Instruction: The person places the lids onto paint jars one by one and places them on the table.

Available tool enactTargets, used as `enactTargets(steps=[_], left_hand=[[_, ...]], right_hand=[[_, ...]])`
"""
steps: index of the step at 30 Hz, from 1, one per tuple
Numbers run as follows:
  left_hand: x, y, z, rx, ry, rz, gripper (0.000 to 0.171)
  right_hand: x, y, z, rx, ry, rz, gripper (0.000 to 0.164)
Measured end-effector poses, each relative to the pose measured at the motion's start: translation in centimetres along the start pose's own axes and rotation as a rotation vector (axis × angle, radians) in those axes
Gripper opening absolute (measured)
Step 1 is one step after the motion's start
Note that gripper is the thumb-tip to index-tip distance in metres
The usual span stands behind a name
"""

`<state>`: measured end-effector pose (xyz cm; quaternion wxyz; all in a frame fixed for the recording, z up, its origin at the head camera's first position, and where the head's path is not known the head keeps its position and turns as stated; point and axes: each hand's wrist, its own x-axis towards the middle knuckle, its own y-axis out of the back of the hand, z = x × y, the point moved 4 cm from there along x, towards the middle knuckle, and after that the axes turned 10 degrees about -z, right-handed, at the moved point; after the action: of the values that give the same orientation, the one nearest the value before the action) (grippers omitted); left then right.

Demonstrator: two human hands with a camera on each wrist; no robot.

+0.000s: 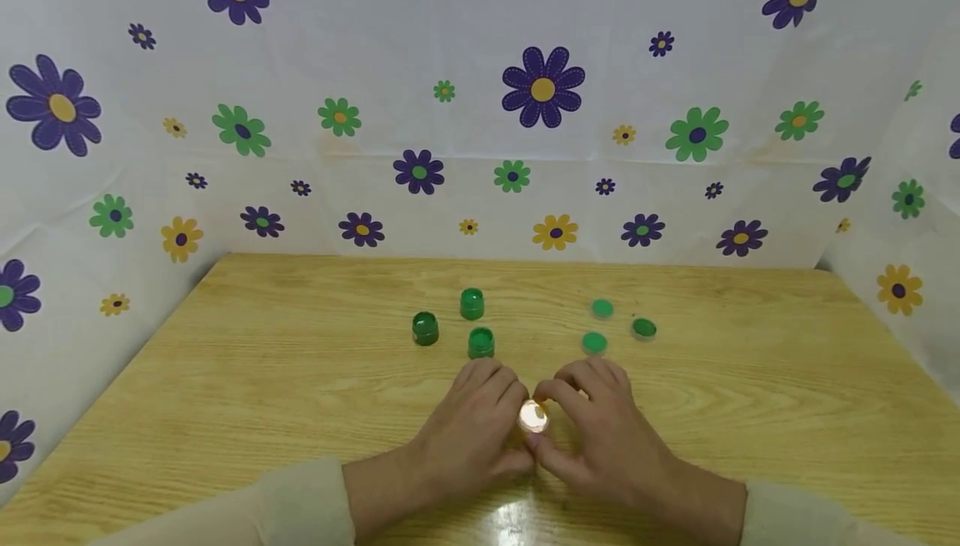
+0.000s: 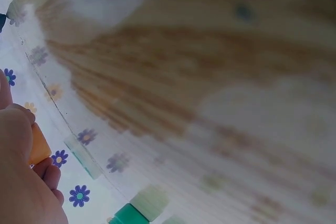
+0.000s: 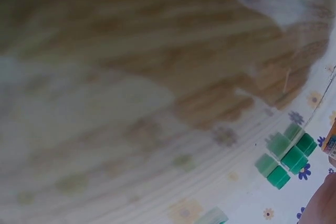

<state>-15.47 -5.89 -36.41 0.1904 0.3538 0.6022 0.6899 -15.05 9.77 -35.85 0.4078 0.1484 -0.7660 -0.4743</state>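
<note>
Both hands meet over the near part of the table around a small paint jar [image 1: 533, 418], whose round top shines bright in the head view. My left hand [image 1: 480, 421] grips it from the left with bent fingers. From the right, my right hand [image 1: 600, 429] pinches its edge between thumb and fingers. The left wrist view shows the jar's orange side [image 2: 40, 146] between the left fingers. At the right wrist view's edge, a printed label shows on the orange jar [image 3: 331, 142].
Beyond the left hand stand several uncapped green paint jars: a dark one [image 1: 425, 328], one farther back [image 1: 472, 303] and a nearer one [image 1: 482, 343]. Green lids [image 1: 595, 343] lie beyond the right hand. A flowered cloth [image 1: 450, 129] rises behind the wooden table [image 1: 300, 346].
</note>
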Motion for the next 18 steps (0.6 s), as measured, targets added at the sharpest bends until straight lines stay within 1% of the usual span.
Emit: enactTargets(steps=[3,8,12,15,18], left_hand=[[0.05,-0.06,0.03,0.011,-0.003,0.002,0.043],[-0.05,-0.13,0.15,0.022,-0.018,0.002,0.040],[-0.14,-0.15,0.14,0.044,-0.011,-0.016,0.042],[-0.16,-0.07,0.07,0.037,0.006,-0.031,0.045],[-0.07,0.03,0.06,0.022,0.013,-0.037,0.043]], right_hand=[[-0.01,0.05,-0.01,-0.004,-0.007,0.002,0.024],[-0.07,0.10,0.02,-0.008,-0.044,-0.011,0.026],[-0.12,0.06,0.10,-0.011,-0.092,-0.049,0.029],[-0.08,0.03,0.17,-0.009,-0.125,-0.088,0.034],[-0.06,0.08,0.19,-0.010,-0.131,-0.106,0.036]])
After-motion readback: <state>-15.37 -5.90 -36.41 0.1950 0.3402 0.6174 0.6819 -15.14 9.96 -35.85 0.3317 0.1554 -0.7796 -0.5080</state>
